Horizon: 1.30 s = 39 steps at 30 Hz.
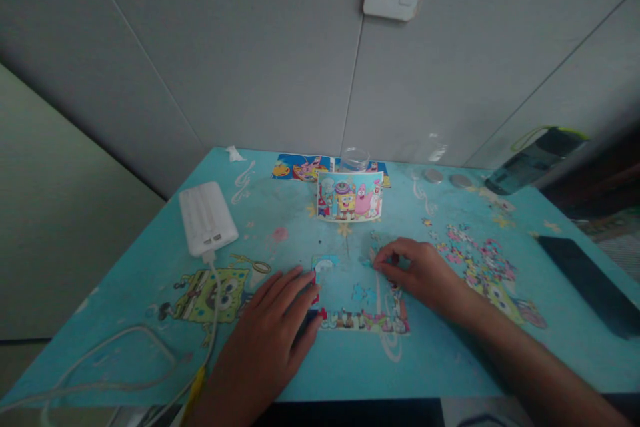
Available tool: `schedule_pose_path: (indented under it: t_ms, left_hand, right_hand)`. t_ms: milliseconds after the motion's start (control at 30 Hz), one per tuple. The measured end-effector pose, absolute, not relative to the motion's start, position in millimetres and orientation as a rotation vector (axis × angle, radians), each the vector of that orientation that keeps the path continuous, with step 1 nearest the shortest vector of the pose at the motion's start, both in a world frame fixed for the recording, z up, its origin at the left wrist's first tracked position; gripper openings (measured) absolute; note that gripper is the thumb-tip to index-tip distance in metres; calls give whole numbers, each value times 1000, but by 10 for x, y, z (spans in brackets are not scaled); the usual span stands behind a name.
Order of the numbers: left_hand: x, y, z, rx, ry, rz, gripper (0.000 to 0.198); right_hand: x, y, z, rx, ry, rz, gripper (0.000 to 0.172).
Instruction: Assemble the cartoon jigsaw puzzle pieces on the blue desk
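Item: jigsaw border (370, 321), part-assembled, is lying on the table (300, 377) between the two hands, its bottom row joined, its upper right side looking incomplete

Item: loose light-blue pieces (364, 293), are lying inside that border

Item: right hand (417, 270), is pinching with thumb and forefinger at the upper right of the border, apparently on a small pale piece (371, 257), mostly hidden by the fingertips

Item: left hand (280, 313), is lying spread and gripping nothing, its fingertips touching the border's left side

Item: heap of pieces (493, 259), is lying beyond the right forearm

Item: picture card (350, 197), is standing in front of a clear container (355, 159)

Item: power bank (207, 217) with white cable (217, 300), is lying to the left; dark phone (590, 285), far right

Risks, as judged: the left fingers, if sliding, could be pulling joined edge pieces apart; the right wrist, if dropping, could be skewing the right side; a loose pinch could be letting the small piece slip
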<state>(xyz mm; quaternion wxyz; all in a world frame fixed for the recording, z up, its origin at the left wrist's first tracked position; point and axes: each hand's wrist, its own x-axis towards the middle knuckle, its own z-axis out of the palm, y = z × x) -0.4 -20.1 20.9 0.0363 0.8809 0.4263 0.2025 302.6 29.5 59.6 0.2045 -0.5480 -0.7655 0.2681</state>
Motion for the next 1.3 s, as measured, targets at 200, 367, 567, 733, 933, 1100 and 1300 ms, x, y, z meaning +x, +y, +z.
schedule_pose_path:
  t_ms: [200,367,567,733,933,1100,1300]
  left_hand:
    - [-9,-181,189,2710,1286,644,34]
    - [-18,-185,181,2710,1287,649,36]
    - [-27,-187,167,2703,1292,641,34]
    - [-20,-177,187,2729,1276,631,35]
    - [-14,-180,196,2752,1279,650,35]
    - [-19,-186,185,2749,1288,624,36]
    - [-14,-185,193,2724,1296,617,35]
  right_hand:
    - [3179,352,622,-1533,-1971,602,27]
    - [3186,335,627,-1556,-1994,710,29]
    - [3107,238,595,-1525,-2023,879,21]
    - [3089,210,516,-1423,-2155,817,20]
    - [3072,231,505,-1386,-2243,702,16]
    - [3083,226,543,-1405,-2293,631,17]
    - [3091,220,540,-1415,-2340,581,20]
